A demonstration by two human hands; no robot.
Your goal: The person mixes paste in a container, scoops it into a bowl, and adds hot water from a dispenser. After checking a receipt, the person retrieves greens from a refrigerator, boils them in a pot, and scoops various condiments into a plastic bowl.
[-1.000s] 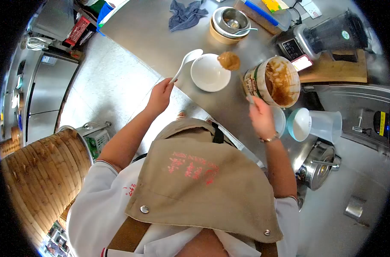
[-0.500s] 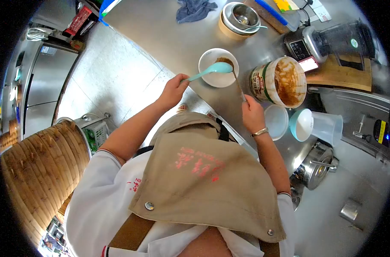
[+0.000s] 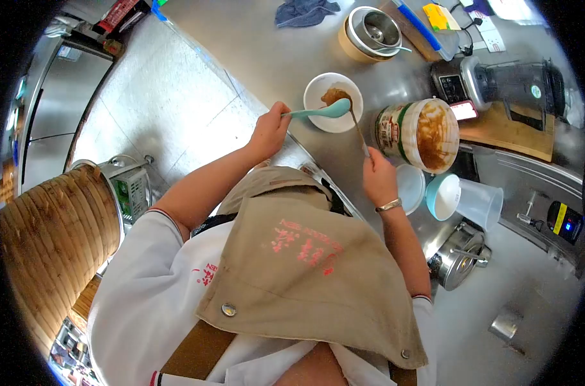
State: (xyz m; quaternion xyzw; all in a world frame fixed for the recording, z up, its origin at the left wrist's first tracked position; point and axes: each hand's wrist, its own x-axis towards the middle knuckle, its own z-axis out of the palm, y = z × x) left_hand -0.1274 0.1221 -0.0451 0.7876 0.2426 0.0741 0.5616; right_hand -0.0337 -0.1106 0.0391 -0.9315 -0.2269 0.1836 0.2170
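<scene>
Holding smooth teal spoon (image 3: 333, 108), paste-smeared utensil (image 3: 359, 132); round bowl (image 3: 334, 124) beneath

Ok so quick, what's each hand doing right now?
Left hand: closed, holding the pale teal spoon.
Right hand: closed, holding a thin-handled utensil that reaches into the bowl.

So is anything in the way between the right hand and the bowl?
Nothing visible stands between the right hand and the bowl. Over the bowl, though, the left hand holds a green spoon.
</scene>
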